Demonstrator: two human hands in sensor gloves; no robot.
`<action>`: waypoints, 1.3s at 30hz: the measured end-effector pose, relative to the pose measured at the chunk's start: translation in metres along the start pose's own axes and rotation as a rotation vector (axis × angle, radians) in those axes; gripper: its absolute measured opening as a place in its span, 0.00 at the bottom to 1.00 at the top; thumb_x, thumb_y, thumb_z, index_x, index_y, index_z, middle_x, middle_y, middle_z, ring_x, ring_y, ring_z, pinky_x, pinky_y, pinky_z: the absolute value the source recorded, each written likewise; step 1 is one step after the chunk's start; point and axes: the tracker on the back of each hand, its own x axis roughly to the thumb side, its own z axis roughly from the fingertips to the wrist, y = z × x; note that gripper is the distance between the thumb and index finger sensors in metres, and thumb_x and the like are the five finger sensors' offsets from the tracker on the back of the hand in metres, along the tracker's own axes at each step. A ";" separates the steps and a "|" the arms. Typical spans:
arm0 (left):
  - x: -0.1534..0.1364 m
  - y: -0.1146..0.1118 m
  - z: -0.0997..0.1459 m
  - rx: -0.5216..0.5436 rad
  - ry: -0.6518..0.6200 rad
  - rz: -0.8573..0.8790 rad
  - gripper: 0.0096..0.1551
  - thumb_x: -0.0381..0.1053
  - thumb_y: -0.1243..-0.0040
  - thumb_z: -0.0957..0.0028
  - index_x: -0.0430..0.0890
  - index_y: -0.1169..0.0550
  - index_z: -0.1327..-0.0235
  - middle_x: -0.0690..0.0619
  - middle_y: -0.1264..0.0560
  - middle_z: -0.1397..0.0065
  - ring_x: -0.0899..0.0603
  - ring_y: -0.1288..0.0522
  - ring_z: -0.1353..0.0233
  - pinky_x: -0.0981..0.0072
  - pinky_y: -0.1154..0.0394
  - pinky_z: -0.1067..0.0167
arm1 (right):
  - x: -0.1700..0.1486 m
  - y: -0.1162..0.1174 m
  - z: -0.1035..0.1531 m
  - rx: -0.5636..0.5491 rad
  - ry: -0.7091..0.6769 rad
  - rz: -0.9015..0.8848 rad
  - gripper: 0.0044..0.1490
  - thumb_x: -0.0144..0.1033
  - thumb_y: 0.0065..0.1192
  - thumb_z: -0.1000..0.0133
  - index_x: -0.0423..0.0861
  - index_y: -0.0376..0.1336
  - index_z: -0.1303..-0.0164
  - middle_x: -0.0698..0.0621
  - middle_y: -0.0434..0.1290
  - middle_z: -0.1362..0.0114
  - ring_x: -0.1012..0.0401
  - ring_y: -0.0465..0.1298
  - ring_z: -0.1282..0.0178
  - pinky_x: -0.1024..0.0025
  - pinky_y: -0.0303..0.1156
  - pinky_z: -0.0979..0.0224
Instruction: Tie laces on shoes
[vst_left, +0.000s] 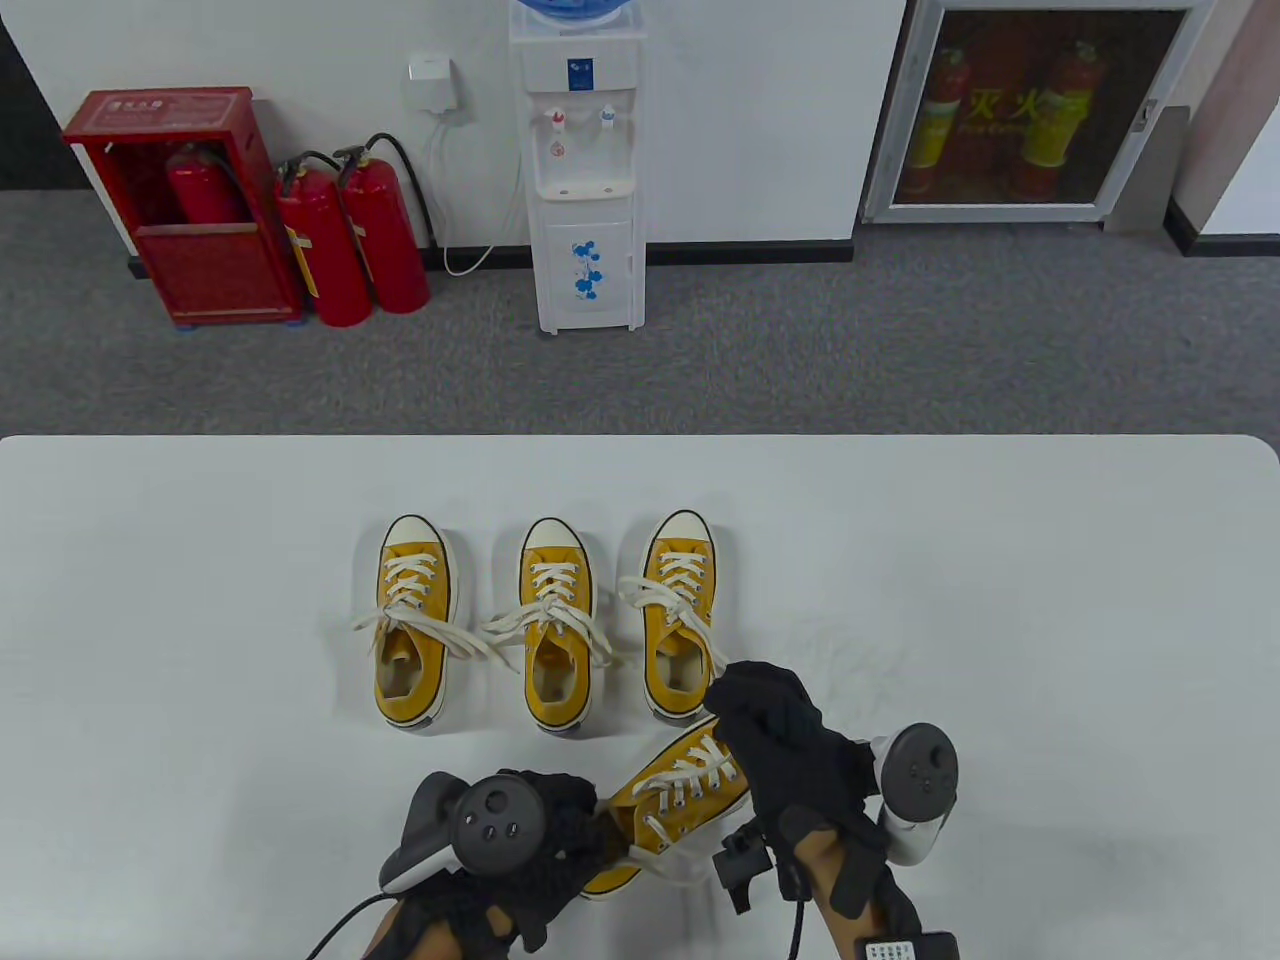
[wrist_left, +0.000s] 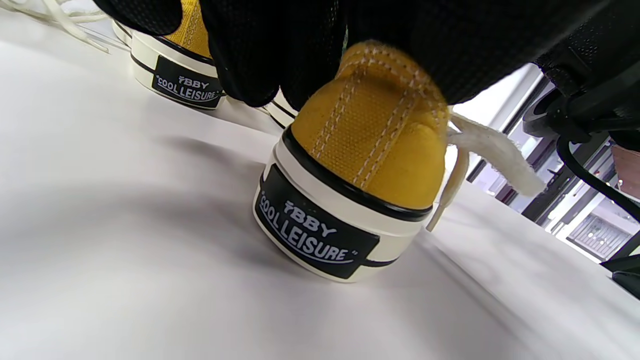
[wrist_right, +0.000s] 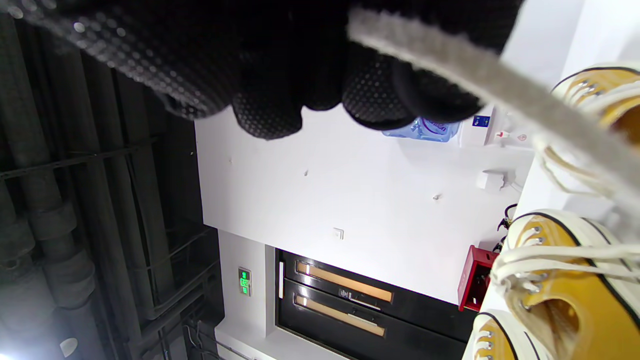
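Three yellow canvas shoes with white laces stand in a row on the table: the left (vst_left: 412, 620), the middle (vst_left: 556, 625) and the right (vst_left: 680, 615). A fourth yellow shoe (vst_left: 690, 790) lies angled near the front edge. My left hand (vst_left: 570, 820) grips its heel from above, which shows close up in the left wrist view (wrist_left: 370, 145). My right hand (vst_left: 760, 700) covers its toe end. In the right wrist view its fingers (wrist_right: 270, 100) hold a white lace (wrist_right: 475, 75) that runs down to the right.
The white table (vst_left: 1000, 600) stretches wide to the right and left of the shoes. A loose lace end (wrist_left: 490, 150) hangs beside the held heel. On the floor beyond the far edge are a water dispenser (vst_left: 585, 170) and red fire extinguishers (vst_left: 350, 240).
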 end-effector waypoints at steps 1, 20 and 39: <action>0.000 0.000 -0.001 -0.006 0.002 0.009 0.19 0.59 0.35 0.49 0.55 0.14 0.50 0.50 0.28 0.20 0.35 0.28 0.21 0.23 0.43 0.25 | 0.000 0.000 0.000 0.000 0.000 -0.001 0.28 0.46 0.66 0.47 0.45 0.72 0.42 0.45 0.66 0.29 0.47 0.74 0.34 0.53 0.77 0.39; -0.010 0.026 0.007 0.141 0.005 0.300 0.21 0.56 0.45 0.48 0.52 0.21 0.45 0.50 0.27 0.24 0.36 0.25 0.23 0.25 0.40 0.25 | 0.001 -0.002 -0.001 0.000 0.017 -0.029 0.28 0.47 0.66 0.47 0.46 0.72 0.41 0.46 0.66 0.29 0.48 0.75 0.35 0.50 0.76 0.38; -0.003 0.072 0.004 0.345 -0.015 0.827 0.22 0.59 0.48 0.47 0.54 0.24 0.44 0.57 0.14 0.48 0.46 0.09 0.52 0.40 0.20 0.42 | 0.031 0.025 -0.020 0.116 -0.097 -0.156 0.28 0.54 0.64 0.48 0.48 0.75 0.48 0.48 0.72 0.37 0.53 0.77 0.46 0.50 0.75 0.41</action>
